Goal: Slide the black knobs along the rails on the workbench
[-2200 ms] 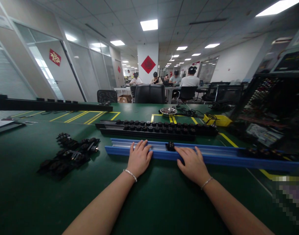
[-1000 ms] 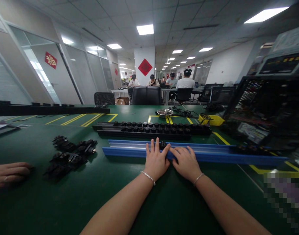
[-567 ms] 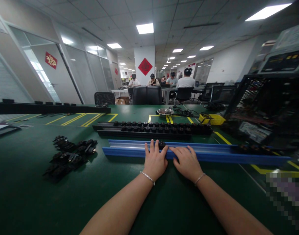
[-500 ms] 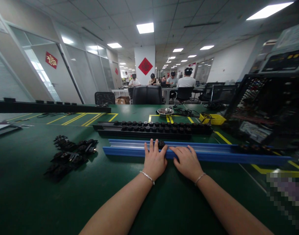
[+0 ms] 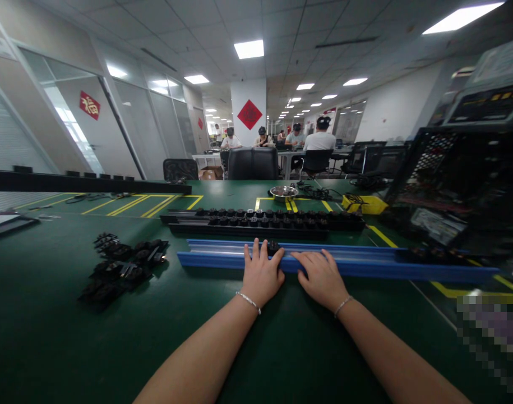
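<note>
A long blue rail (image 5: pixel 365 264) lies across the green table (image 5: pixel 71 348) in front of me. Both of my hands rest flat on its near edge, fingers stretched out. My left hand (image 5: pixel 261 275) has its fingertips beside a small black part (image 5: pixel 273 246) sitting in the rail's channel. My right hand (image 5: pixel 321 278) lies just right of it, fingers pointing left toward the same part. More black parts (image 5: pixel 433 255) sit in the rail's far right end.
Behind the blue rail lies a black rail (image 5: pixel 260 221) filled with several black parts. A pile of loose black parts (image 5: pixel 121 266) sits at the left. A metal bowl (image 5: pixel 283 192), a yellow tray (image 5: pixel 363 205) and a black mesh case (image 5: pixel 462 191) stand farther back and right. People sit at distant desks.
My left hand slid right along the rail to meet my right hand, then eased slightly left with the black part. Another person's hand showed briefly at the far left and is gone.
</note>
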Demonstrator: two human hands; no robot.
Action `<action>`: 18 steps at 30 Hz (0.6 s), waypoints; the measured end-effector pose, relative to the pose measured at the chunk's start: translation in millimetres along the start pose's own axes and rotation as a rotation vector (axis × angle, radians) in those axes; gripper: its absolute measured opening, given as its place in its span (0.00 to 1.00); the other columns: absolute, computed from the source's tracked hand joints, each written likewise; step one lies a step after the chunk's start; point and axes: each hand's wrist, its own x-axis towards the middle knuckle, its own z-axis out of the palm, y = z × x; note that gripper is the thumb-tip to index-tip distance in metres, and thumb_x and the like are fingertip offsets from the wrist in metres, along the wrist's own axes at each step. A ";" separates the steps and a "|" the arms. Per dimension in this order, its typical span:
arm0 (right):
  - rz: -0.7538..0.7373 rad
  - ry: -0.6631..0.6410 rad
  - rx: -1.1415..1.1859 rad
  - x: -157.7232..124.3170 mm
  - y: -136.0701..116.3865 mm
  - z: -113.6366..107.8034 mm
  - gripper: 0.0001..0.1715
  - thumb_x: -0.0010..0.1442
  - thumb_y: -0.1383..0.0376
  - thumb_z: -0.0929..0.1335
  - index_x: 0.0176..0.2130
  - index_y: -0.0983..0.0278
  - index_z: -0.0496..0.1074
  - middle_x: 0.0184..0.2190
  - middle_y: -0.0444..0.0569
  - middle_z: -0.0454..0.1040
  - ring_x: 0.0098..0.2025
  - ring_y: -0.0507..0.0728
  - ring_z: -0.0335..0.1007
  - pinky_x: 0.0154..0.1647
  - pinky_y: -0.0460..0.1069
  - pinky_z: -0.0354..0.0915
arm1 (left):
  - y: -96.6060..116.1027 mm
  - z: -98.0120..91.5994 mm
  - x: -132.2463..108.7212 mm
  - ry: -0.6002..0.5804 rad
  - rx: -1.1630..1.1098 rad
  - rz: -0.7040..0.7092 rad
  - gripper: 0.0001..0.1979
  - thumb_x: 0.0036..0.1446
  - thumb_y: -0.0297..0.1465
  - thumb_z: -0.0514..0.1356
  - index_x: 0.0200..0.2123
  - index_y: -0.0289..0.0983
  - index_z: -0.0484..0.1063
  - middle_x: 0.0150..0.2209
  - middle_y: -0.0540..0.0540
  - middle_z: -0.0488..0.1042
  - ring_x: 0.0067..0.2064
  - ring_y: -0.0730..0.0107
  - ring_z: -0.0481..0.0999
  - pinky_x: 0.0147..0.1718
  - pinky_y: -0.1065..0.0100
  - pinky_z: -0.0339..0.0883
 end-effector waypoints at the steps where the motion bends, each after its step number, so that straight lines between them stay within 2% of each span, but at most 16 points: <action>1: 0.002 0.000 -0.002 0.0 -0.1 -0.1 0.23 0.55 0.66 0.61 0.51 0.57 0.67 0.46 0.48 0.73 0.49 0.57 0.64 0.60 0.60 0.42 | -0.1 -0.5 0.2 0.001 0.003 -0.003 0.27 0.53 0.40 0.57 0.57 0.51 0.61 0.61 0.42 0.59 0.64 0.48 0.49 0.59 0.41 0.38; 18: 0.007 0.003 -0.013 0.5 -0.5 -1.2 0.21 0.56 0.66 0.61 0.50 0.58 0.68 0.46 0.47 0.73 0.49 0.57 0.65 0.60 0.60 0.43 | -13.1 -4.3 0.6 0.070 -0.001 -0.024 0.20 0.57 0.42 0.53 0.53 0.50 0.68 0.56 0.42 0.67 0.62 0.49 0.56 0.59 0.45 0.44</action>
